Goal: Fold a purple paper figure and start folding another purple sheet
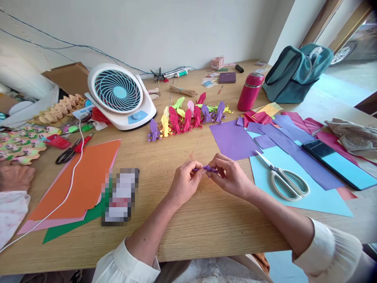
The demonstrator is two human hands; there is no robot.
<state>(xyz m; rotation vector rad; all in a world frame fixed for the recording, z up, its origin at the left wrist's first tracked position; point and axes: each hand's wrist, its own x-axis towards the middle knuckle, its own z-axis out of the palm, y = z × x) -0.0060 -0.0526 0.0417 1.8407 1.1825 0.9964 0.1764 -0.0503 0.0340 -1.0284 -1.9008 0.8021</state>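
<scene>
Between my two hands is a small piece of folded purple paper (209,169), held just above the table. My left hand (188,179) pinches its left end between thumb and fingers. On the other side, my right hand (231,177) grips the right part, and its fingers hide some of the folds. Beyond my hands stands a cluster of folded paper figures (187,120) in purple, yellow, red, pink and green. A flat purple sheet (235,139) lies behind my right hand. White-handled scissors (290,182) rest on a light blue sheet (321,204) to the right.
A white fan (118,96) stands at the back left, its cable crossing orange paper (79,177). Near it lies a pixelated phone-like object (121,196). A red flask (250,92), a teal bag (294,74) and a phone (338,165) are rightward. Another person's hand (16,177) rests far left.
</scene>
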